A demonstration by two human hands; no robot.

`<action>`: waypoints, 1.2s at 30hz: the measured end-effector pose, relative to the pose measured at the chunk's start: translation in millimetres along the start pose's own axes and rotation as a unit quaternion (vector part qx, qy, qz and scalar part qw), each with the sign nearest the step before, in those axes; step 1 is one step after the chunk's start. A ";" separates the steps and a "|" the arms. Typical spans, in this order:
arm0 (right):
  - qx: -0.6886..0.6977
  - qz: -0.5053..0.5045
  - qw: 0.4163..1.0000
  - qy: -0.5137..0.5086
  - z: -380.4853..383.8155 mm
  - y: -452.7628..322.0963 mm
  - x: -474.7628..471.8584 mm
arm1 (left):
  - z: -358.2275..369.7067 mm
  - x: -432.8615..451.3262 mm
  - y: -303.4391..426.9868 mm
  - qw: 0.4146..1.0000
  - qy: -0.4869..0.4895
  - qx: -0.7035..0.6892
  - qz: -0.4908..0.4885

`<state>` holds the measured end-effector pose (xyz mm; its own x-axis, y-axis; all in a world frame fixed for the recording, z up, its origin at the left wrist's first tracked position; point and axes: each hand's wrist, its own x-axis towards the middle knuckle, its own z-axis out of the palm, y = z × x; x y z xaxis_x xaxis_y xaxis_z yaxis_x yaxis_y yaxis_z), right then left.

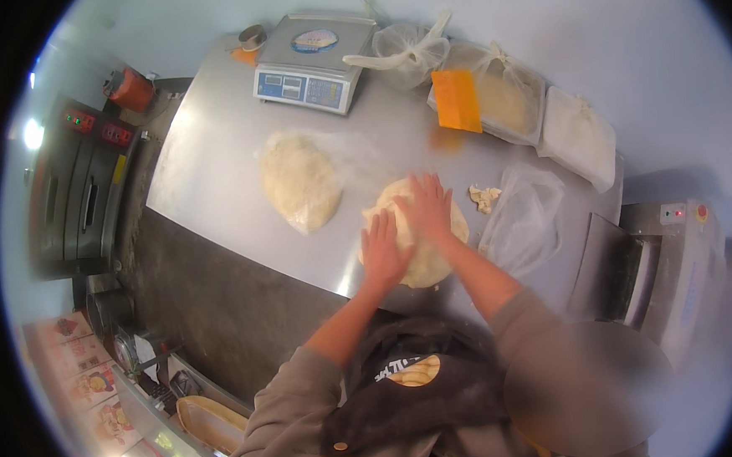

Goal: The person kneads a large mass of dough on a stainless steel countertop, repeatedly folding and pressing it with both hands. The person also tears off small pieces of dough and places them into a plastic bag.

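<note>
A large round of pale dough (428,265) lies on the metal table (227,218) in front of me. My left hand (385,251) rests flat on its left side, fingers apart. My right hand (426,206) presses on its upper part, also with spread fingers. Farther left sits a second mass of dough (300,179), with clear plastic film over or around it. Small dough scraps (485,198) lie to the right of my right hand, beside a crumpled clear plastic bag (526,219).
A digital scale (305,62) stands at the back. Behind to the right are a tied plastic bag (409,53), an orange scraper-like sheet (457,101) against a plastic container (512,103), and a white bag (577,134). A machine (670,260) adjoins the right side; an oven (81,189) stands left.
</note>
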<state>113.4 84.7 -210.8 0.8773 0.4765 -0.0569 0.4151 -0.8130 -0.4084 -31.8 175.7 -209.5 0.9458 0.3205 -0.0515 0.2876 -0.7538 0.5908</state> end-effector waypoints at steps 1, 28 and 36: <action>0.011 -0.035 0.999 0.014 1.3 2.2 -14.7 | -1.9 -5.9 -5.3 1.000 -0.013 0.005 0.008; 0.104 -0.090 0.990 -0.020 -7.5 53.0 -13.7 | 9.6 85.6 16.4 0.993 -0.050 -0.062 0.085; 0.155 -0.086 0.984 0.022 -1.2 54.9 -49.2 | 13.3 82.9 27.8 0.990 0.005 -0.044 0.130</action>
<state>93.3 16.2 -229.3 0.8131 0.5775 0.0740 0.4706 -0.5770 -0.6675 56.6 173.7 -208.0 0.9845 0.1276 0.1202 0.0188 -0.7585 0.6514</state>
